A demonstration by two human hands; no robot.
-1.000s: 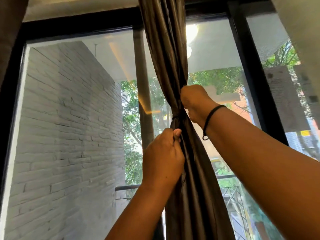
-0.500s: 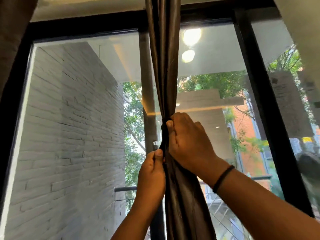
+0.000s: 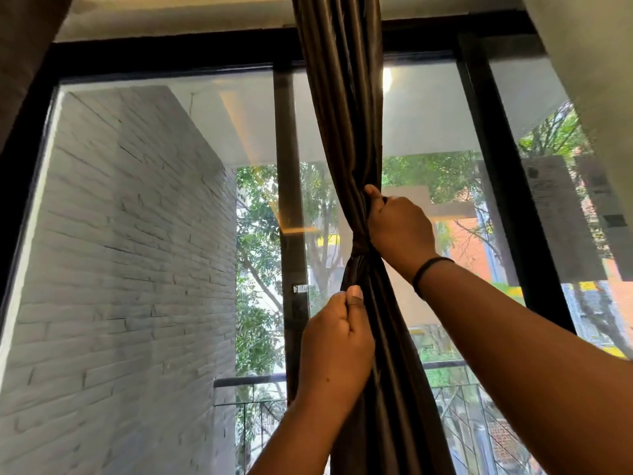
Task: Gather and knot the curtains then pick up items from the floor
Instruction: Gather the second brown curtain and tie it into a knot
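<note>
Curtain (image 3: pixel 342 108) — dark brown, satiny, falling in long narrow pleats from above both hands; gathered into one rope-like bundle and cinched at a tight waist, the knot (image 3: pixel 360 250), between the hands. Below the knot the cloth fans out again and hangs past the frame's lower edge.

Right hand (image 3: pixel 399 228) — just above and right of the knot, closed on the gathered folds, thumb up against the cloth. Judged to be anchoring the upper part so the cinch cannot slide.

Left hand (image 3: pixel 337 347) — below the knot, thumb and forefinger pinched together on a fold at the bundle's left edge. Judged to be drawing the lower cloth taut to tighten or neaten the knot.

Band (image 3: pixel 428 274) — thin, black, round the right wrist.

Window (image 3: pixel 507 200) — behind the hands; black frame, clear glass. A mullion stands just left of the curtain.

Wall (image 3: pixel 130 252) — beyond the glass, left of the hands; pale brick, rough courses.

Floor items — not in view; that step looks not yet begun.
</note>
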